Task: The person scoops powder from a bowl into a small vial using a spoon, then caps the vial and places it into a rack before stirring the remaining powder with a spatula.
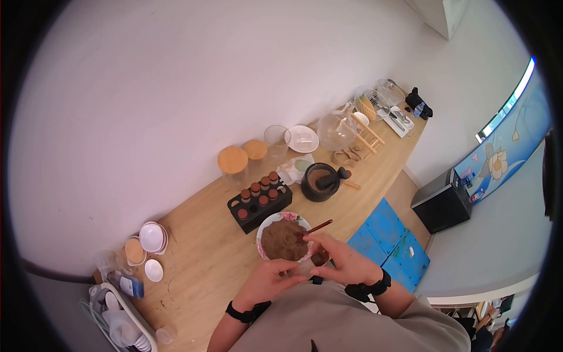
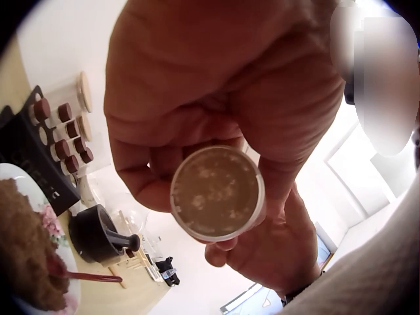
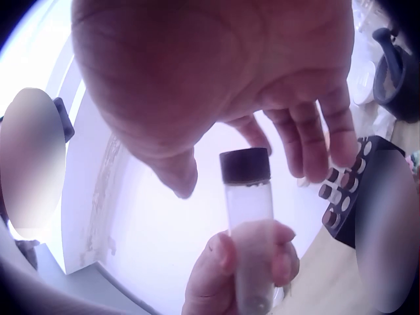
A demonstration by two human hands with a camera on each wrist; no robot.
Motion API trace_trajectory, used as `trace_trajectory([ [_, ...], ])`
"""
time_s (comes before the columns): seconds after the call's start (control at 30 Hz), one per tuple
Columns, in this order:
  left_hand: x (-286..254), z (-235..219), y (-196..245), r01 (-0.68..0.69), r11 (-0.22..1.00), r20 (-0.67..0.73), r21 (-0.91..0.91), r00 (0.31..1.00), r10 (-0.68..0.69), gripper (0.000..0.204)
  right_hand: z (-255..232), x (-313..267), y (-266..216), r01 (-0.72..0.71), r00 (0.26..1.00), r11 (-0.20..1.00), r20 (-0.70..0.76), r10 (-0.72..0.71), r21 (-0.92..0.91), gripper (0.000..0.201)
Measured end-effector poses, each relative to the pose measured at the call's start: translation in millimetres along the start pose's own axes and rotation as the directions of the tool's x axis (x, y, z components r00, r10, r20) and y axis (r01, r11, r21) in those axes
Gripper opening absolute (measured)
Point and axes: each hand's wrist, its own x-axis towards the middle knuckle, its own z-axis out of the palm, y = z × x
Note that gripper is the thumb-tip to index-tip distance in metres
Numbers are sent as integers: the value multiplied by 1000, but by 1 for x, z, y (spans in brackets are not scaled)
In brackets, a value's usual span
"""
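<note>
Your loose grey shirt (image 1: 352, 320) fills the near edge of the head view, with your hands just beyond it. Your left hand (image 1: 272, 284) pinches a clear, slim cylindrical vial (image 3: 252, 262) between thumb and fingertips. Pale, patchy residue shows through its round base in the left wrist view, and a dark brown cap (image 3: 245, 166) sits on its top. Your right hand (image 1: 346, 264) is beside the capped end, its thumb held well away from the lightly spread, mostly extended fingers; you cannot tell whether its index finger touches the cap.

Just past your hands, on a light wood table (image 1: 205, 264), sits a white bowl with pink flowers (image 1: 267, 222), holding a coarse brown mass (image 1: 281, 240). A thin reddish-brown handle (image 1: 318, 227) slants out of the mass over the rim. Beyond the bowl stands a black rack (image 1: 261, 218) of vials with reddish-brown caps. To its right is a dark stone mortar (image 1: 314, 193), a matching pestle (image 1: 332, 177) leaning inside. Further back, near the wall, are clear jars with round wooden lids (image 1: 233, 159).
</note>
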Motion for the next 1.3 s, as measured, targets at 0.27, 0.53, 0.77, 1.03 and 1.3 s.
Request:
trace_trajectory([
  [0.27,1,6,6,10,996,34,93,999,-13,37,0,-13,1,41,998,995,58,-36,-95,32],
  [0.53,5,8,13,9,988,94,156,995,-24,33,-1,-26,20,-68,991,997,111,71,-30,31],
  [0.77,11,7,12,74,992,140,100,986,-87,33,-14,-25,-6,-163,986,983,-9,164,88,30],
  [1.03,14,10,-3,98,992,146,77,983,-108,30,-12,-33,20,27,1000,993,11,-29,119,29],
  [1.3,23,-3,5,199,978,314,60,926,-208,29,-33,-37,38,248,969,957,-47,-243,148,28],
])
